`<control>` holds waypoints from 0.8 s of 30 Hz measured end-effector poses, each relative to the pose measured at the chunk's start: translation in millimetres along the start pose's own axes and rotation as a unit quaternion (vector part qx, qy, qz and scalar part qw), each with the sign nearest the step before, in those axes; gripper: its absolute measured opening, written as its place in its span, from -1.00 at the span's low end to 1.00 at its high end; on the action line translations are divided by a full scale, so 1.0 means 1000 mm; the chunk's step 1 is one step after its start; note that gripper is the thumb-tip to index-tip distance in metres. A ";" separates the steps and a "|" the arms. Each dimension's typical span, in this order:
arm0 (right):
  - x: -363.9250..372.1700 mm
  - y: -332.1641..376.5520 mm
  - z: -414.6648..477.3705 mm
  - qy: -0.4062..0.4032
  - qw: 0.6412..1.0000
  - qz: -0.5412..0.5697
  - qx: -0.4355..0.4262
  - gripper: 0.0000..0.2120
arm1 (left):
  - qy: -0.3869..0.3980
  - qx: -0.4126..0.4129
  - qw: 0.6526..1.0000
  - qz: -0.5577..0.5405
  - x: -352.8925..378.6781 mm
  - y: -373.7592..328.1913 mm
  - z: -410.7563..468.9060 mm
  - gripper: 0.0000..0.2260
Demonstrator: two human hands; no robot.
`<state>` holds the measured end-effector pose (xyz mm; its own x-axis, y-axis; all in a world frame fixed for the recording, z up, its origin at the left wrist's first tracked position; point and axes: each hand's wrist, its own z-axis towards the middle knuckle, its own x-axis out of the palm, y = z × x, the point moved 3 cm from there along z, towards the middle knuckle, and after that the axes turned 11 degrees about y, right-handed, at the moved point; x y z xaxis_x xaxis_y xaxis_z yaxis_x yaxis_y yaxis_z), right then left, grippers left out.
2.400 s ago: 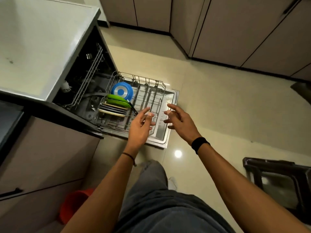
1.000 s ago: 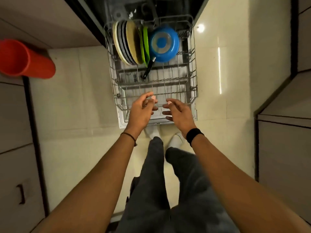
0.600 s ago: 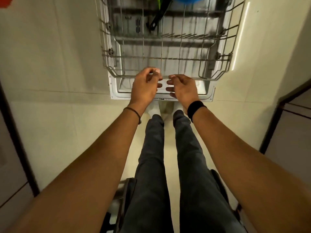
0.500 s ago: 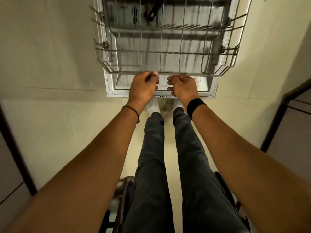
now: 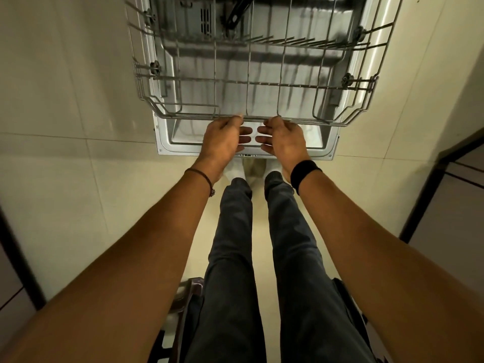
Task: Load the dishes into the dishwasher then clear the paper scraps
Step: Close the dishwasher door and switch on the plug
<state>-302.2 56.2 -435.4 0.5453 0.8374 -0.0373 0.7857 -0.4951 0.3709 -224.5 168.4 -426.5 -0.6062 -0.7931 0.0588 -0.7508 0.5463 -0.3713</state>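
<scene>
Since a second ago the left hand and right hand have come down onto the wire rack. It sits drawn out over the open dishwasher door. Each hand grips its front rail, thumb on top and fingers curled beneath. A black pan handle lies at the far end.

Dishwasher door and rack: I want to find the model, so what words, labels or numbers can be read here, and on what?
No text can be read.
Dishwasher door: small dark marks on its near edge, too small to read.
Rack and black wristband: no lettering shows.
</scene>
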 end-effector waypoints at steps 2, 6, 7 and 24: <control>0.000 0.005 0.002 0.005 1.000 0.006 -0.009 -0.66 | -0.001 0.007 1.000 -0.003 0.000 -0.007 0.002 -0.70; -0.004 0.029 0.013 0.002 0.999 0.006 -0.039 -0.69 | -0.003 0.027 1.000 0.004 -0.001 -0.032 0.013 -0.73; -0.006 0.039 0.017 0.001 0.999 0.005 -0.049 -0.70 | -0.003 0.035 0.999 0.006 -0.001 -0.041 0.017 -0.74; -0.010 0.279 0.119 -0.003 0.975 -0.102 -0.198 -0.74 | -0.005 0.209 0.968 0.139 -0.016 -0.276 0.115 -0.78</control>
<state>-54.0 -118.1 -441.9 0.3918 0.9072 -0.1531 0.7048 -0.1891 0.6837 23.0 -0.3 -431.5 -0.7655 -0.6346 -0.1066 -0.3852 0.5845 -0.7141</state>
